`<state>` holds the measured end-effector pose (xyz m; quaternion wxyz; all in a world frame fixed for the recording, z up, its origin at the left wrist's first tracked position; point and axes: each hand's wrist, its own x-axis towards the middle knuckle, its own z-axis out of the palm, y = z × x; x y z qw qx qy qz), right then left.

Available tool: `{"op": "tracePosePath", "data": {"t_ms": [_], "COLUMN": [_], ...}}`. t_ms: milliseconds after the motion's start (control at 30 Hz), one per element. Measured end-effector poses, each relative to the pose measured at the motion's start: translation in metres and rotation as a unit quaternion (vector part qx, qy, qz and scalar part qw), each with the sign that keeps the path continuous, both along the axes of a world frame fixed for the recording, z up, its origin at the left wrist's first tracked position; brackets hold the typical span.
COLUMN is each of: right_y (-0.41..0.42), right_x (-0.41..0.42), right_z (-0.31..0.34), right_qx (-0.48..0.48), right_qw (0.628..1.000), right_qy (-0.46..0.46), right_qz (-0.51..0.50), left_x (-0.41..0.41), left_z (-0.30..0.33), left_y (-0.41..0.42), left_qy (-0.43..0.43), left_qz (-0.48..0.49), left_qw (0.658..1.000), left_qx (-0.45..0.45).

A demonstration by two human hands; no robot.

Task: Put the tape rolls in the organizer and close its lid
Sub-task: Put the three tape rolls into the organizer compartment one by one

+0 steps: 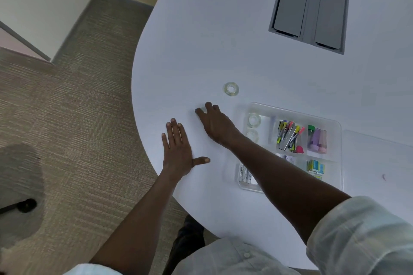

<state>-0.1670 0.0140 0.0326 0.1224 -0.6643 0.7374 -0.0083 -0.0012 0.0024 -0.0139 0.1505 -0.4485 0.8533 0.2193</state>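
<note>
A clear plastic organizer [335,123] lies open on the white table [201,40], right of my hands. Its near-left compartment holds two clear tape rolls, one [254,119] above the other [252,135]. Another clear tape roll [231,89] lies loose on the table beyond my right hand. My right hand [215,123] reaches left of the organizer, its thumb and fingertips closed around a small clear tape roll [203,109] that still rests on the table. My left hand [177,152] is pressed flat on the table near the edge, fingers apart. The clear lid [375,158] seems to lie flat right of the organizer.
Other organizer compartments hold pens and highlighters [289,136], small coloured bottles [317,140], batteries [244,173] and sticky flags [315,167]. A grey cable hatch [309,6] is set into the table at the back. The curved table edge and carpet [78,107] lie to the left.
</note>
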Motion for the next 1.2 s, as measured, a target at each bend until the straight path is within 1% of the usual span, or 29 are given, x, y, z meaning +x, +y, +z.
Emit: {"op": "tracePosePath", "data": {"t_ms": [133, 200, 267, 367, 500, 567, 667, 767, 900, 1033, 1200], "right_y": [0.011, 0.012, 0.012, 0.018, 0.041, 0.056, 0.077, 0.090, 0.094, 0.092, 0.087], "right_x": [0.008, 0.006, 0.002, -0.013, -0.042, -0.055, -0.068, -0.073, -0.073, -0.072, -0.073], "right_z": [-0.007, -0.002, 0.008, 0.029, 0.055, 0.063, 0.066, 0.058, 0.040, 0.028, 0.022], "right_qx": [-0.046, -0.058, -0.090, -0.155, -0.228, -0.227, -0.184, -0.129, -0.072, -0.055, -0.066], "right_qw": [0.998, 0.995, 0.986, 0.960, 0.912, 0.891, 0.873, 0.882, 0.905, 0.914, 0.917], "right_qy": [-0.025, -0.054, -0.077, -0.120, -0.152, -0.159, -0.168, -0.143, -0.126, -0.117, -0.107], "right_qz": [-0.029, -0.068, -0.118, -0.199, -0.306, -0.361, -0.420, -0.429, -0.400, -0.385, -0.379], "left_x": [0.000, 0.000, 0.000, 0.000, 0.000, 0.000, 0.001, 0.000, 0.000, -0.001, -0.001], "left_z": [0.000, 0.000, 0.001, 0.003, 0.003, 0.003, 0.003, 0.002, 0.003, 0.003, 0.004], "left_y": [0.000, 0.000, 0.001, 0.001, 0.000, 0.000, 0.000, 0.000, -0.001, -0.001, -0.001], "left_qy": [0.003, 0.004, 0.006, 0.010, 0.009, 0.011, 0.011, 0.005, 0.001, -0.003, -0.003], "left_qz": [-0.001, -0.001, -0.001, 0.001, 0.001, 0.003, 0.005, 0.006, 0.007, 0.006, 0.006], "left_qw": [1.000, 1.000, 1.000, 1.000, 1.000, 1.000, 0.999, 0.999, 0.999, 0.999, 0.999], "left_qx": [0.001, 0.002, 0.006, 0.015, 0.023, 0.028, 0.031, 0.033, 0.036, 0.034, 0.036]}}
